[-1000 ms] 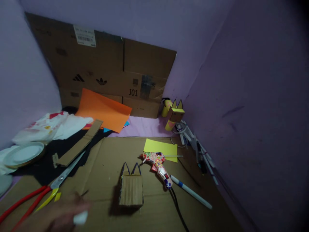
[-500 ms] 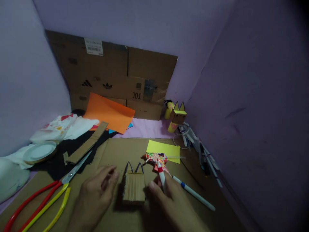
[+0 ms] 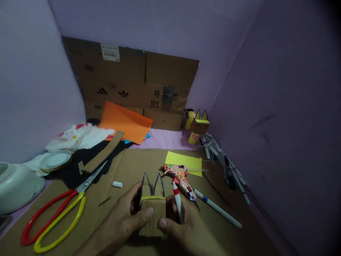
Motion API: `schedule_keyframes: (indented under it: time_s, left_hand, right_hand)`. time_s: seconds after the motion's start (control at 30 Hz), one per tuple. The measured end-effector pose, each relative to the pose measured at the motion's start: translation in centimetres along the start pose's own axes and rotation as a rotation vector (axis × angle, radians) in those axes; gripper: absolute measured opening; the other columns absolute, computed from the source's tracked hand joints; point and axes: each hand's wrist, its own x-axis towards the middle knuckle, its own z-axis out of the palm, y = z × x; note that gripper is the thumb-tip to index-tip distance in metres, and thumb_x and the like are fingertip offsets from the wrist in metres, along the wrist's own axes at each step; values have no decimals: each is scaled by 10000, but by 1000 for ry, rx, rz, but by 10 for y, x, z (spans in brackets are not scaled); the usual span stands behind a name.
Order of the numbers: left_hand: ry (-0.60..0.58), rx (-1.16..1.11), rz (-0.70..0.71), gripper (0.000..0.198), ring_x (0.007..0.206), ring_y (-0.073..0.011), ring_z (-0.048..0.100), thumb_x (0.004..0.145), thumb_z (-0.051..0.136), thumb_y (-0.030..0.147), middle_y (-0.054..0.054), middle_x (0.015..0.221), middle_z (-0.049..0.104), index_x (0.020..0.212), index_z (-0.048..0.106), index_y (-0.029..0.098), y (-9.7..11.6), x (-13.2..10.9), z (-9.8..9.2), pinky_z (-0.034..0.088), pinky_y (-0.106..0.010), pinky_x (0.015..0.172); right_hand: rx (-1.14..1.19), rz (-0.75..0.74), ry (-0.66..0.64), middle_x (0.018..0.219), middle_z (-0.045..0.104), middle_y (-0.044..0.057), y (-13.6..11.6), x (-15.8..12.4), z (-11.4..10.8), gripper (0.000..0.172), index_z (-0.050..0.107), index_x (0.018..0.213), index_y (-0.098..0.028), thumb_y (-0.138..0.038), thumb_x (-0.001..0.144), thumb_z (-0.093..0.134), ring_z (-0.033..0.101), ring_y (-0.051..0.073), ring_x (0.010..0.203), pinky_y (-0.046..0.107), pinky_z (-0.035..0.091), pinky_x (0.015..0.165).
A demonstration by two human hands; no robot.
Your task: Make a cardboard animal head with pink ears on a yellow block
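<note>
A small cardboard box (image 3: 151, 209) with two pointed ears and a yellow strip along its top edge is lifted off the cardboard sheet (image 3: 125, 167). My left hand (image 3: 125, 218) is closed on its left side, thumb across the front. My right hand (image 3: 183, 222) grips its right side and also holds a red-and-white marker (image 3: 177, 199) upright between its fingers. A patterned glue gun (image 3: 179, 176) lies just behind the box.
Large red-and-yellow scissors (image 3: 61, 213) lie at the left, a small white cap (image 3: 117, 184) beside them. A blue-capped pen (image 3: 217, 208) lies at the right. Yellow paper (image 3: 186, 161), orange paper (image 3: 125, 122), a finished cardboard figure (image 3: 198, 128) and a white bowl (image 3: 16, 185) stand around.
Both hands came in from below and closed on the eared box, tilting it up so its yellow edge shows. The white cap now lies on the sheet. The camera turned slightly left.
</note>
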Motion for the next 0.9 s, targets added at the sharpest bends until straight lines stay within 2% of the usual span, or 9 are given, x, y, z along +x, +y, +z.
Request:
schedule_keyframes:
  time_s: [0.1,0.23,0.3,0.37,0.5,0.63,0.73,0.8,0.9]
  left_hand:
    - [-109,-54,-11,549,968,-274,654,712,742,432,-69,1096,694,1166,535,204,5,-3,4,527,-375,846]
    - [-153,-147,12,517,944,-261,626,678,769,374,-68,1005,690,1108,571,168,4,-4,4,498,-357,850]
    - [-157,-215,-14,522,916,-255,619,656,771,343,-69,981,683,1104,575,160,2,-4,4,494,-351,818]
    - [-130,-262,-47,538,907,-250,611,645,765,317,-65,961,680,1123,572,162,1,-5,4,487,-340,791]
    - [-82,-247,-34,483,899,-245,595,644,755,322,-66,930,677,1065,598,144,-1,-4,6,464,-329,786]
    - [-86,-225,10,444,903,-258,592,647,745,315,-54,909,664,1032,608,142,-1,-3,9,457,-328,771]
    - [-135,-216,63,449,928,-263,583,683,727,310,-66,970,667,1080,603,141,-3,-3,10,453,-328,770]
    - [-144,-204,72,449,943,-265,583,700,718,308,-67,996,672,1101,596,147,-4,-4,10,453,-332,784]
    - [-151,-174,57,429,986,-272,589,709,710,281,-54,1005,676,1103,586,165,-3,-5,10,452,-349,839]
  right_hand:
    - [82,-30,15,632,535,-37,6,-4,0,312,532,706,-199,-365,629,785,501,139,600,232,386,552]
    - [280,-72,226,635,508,-49,-2,-4,-14,327,570,778,-197,-463,679,732,422,96,523,200,362,486]
    - [393,-41,167,678,544,-28,-14,-1,-24,449,637,868,-179,-596,705,661,315,56,430,176,263,370]
    - [441,-30,61,669,561,-13,-26,1,-32,431,682,827,-157,-570,703,691,271,29,392,153,214,322]
    - [502,-207,142,821,694,21,-35,2,-35,392,683,1113,-315,-374,734,764,380,20,366,130,283,318]
    - [544,-401,94,873,752,78,-30,7,-33,235,755,1004,-309,-351,774,734,611,118,467,234,497,426]
    - [592,-402,-7,978,774,124,-28,15,-34,332,729,1063,-333,-463,758,711,738,285,721,366,582,527]
    - [615,-419,58,950,787,110,-27,18,-34,277,739,991,-352,-473,743,721,746,314,746,367,579,493]
    - [625,-462,200,722,783,56,-20,18,-30,158,747,881,-340,-438,758,729,713,234,567,298,547,440]
